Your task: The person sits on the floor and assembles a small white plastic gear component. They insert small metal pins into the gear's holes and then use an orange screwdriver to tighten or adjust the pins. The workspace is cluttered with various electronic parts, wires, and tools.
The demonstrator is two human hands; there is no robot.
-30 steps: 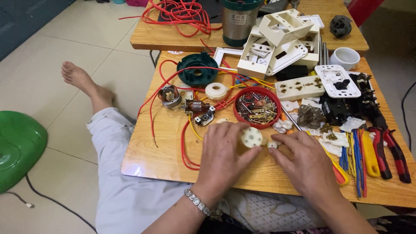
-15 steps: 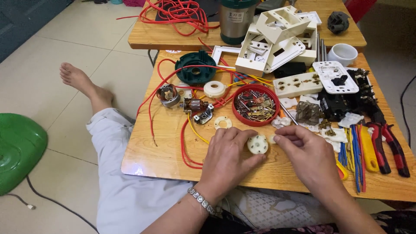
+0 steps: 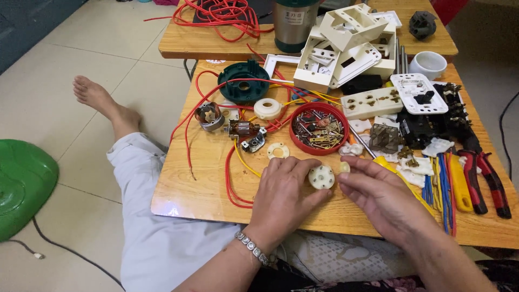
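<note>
Over a wooden worktop (image 3: 205, 178), the left hand (image 3: 284, 189) pinches a round cream plastic disc (image 3: 321, 177) between thumb and fingers. The right hand (image 3: 378, 192), fingers curled, holds a small pale piece (image 3: 344, 167) just beside it. A red dish of metal parts (image 3: 319, 128) sits beyond both hands.

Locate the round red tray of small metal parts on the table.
In the head view, the red tray sits mid-table, just beyond the left hand and right hand, right of the small motor rotor.
</note>
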